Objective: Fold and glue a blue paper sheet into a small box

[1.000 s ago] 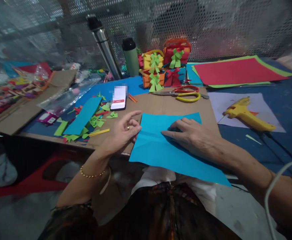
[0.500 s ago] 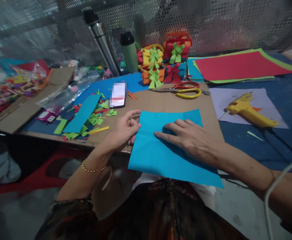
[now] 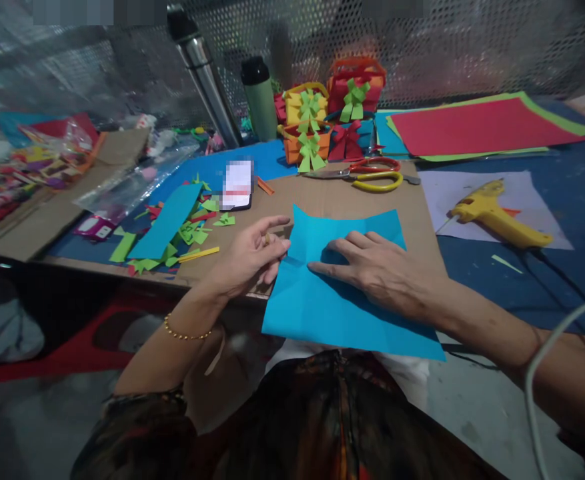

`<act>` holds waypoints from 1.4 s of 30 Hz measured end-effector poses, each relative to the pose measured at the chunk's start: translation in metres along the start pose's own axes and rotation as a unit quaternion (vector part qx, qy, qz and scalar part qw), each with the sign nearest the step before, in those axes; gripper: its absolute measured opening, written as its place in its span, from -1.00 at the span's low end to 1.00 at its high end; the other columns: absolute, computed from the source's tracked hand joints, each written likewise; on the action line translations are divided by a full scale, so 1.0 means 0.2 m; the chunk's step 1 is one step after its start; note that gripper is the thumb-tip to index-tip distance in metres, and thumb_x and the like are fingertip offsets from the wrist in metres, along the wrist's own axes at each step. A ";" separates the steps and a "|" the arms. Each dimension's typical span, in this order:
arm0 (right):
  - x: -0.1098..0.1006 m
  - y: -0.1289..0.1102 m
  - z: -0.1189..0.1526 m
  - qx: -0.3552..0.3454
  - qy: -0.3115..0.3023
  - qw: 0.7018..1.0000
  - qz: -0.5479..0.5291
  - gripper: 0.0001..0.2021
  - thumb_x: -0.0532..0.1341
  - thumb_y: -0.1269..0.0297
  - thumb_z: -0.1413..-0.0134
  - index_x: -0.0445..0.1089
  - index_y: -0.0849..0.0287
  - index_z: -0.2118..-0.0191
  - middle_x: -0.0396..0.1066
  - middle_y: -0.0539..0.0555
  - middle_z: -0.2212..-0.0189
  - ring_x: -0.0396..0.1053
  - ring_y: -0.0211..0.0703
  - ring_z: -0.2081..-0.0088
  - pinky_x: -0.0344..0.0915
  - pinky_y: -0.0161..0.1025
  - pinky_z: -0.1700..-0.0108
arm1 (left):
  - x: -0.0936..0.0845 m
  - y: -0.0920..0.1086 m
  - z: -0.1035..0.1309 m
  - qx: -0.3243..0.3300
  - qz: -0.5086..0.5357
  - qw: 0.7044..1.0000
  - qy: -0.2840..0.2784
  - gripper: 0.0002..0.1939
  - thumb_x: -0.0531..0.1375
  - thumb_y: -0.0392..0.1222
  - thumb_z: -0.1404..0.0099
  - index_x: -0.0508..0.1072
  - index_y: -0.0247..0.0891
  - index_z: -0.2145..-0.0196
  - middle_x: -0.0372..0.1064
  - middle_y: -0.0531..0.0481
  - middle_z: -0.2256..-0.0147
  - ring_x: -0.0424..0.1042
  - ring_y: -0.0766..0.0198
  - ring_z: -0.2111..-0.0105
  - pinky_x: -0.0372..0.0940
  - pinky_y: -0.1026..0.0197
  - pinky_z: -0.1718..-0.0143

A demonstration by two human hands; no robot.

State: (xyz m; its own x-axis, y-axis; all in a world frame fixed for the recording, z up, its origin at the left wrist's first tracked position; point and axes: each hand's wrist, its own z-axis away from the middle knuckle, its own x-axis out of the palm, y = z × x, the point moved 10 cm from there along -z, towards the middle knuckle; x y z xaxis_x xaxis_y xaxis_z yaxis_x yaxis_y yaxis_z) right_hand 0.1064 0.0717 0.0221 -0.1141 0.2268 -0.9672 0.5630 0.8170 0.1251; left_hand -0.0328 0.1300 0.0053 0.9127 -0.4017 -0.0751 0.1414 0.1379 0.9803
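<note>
A sheet of blue paper [image 3: 337,320] with crease lines lies in front of me, its near part hanging over the table edge. My left hand [image 3: 259,257] pinches the sheet's left edge between thumb and fingers, and the paper lifts a little there. On top of the sheet rests my right hand [image 3: 372,270], palm down, its index finger stretched toward the left along a crease. Under the paper is a brown cardboard sheet [image 3: 317,197].
Beyond the paper lie scissors [image 3: 377,180] and small paper baskets [image 3: 307,143] with bows. A yellow glue gun [image 3: 502,213] is on the right, near stacked coloured sheets [image 3: 487,127]. Green scraps [image 3: 192,235], a phone [image 3: 237,183] and two bottles [image 3: 259,100] stand or lie leftward.
The paper's far left corner has risen and the left edge now bends up at my left hand. My right hand stays nearly in place on the sheet.
</note>
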 end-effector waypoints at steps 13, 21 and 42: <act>-0.01 0.01 0.00 0.018 0.014 1.000 -0.010 -0.61 0.05 0.31 -0.44 0.37 0.08 -0.27 0.44 0.22 0.10 0.21 0.00 0.16 -0.05 -0.11 0.22 | 0.08 0.02 -0.06 0.106 -0.087 0.991 -0.009 -0.63 0.17 0.19 -0.43 0.34 -0.20 0.24 0.31 0.13 0.50 0.31 0.39 0.58 0.23 0.33 0.54; -0.01 0.04 0.01 0.025 0.017 0.999 -0.036 -0.64 -0.02 0.39 -0.44 0.50 0.20 -0.07 0.46 0.26 0.13 0.26 0.02 0.17 0.07 -0.09 0.22 | 0.15 0.14 0.02 0.227 -0.330 0.914 -0.058 -0.81 0.14 -0.19 -0.42 0.55 -0.24 0.24 0.51 -0.07 0.25 0.47 0.21 0.20 0.34 0.17 0.12; -0.05 0.13 -0.04 0.081 -0.011 0.997 -0.016 -0.68 0.01 0.30 -0.46 0.52 0.19 0.03 0.50 0.19 0.29 0.38 -0.05 0.25 0.20 -0.18 0.27 | 0.17 0.07 0.04 0.268 -0.404 0.872 -0.066 -0.69 0.02 -0.23 -0.51 0.57 -0.24 0.05 0.48 -0.09 0.21 0.44 0.19 0.22 0.30 0.17 0.17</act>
State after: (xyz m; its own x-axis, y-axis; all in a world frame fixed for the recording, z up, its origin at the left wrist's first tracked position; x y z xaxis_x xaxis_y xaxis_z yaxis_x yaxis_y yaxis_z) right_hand 0.1155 0.0962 0.0363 -0.1166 0.1890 -0.9750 0.6845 0.7266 0.0590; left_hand -0.0027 0.1115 0.0176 0.5406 -0.2773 -0.7943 0.4865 -0.6672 0.5641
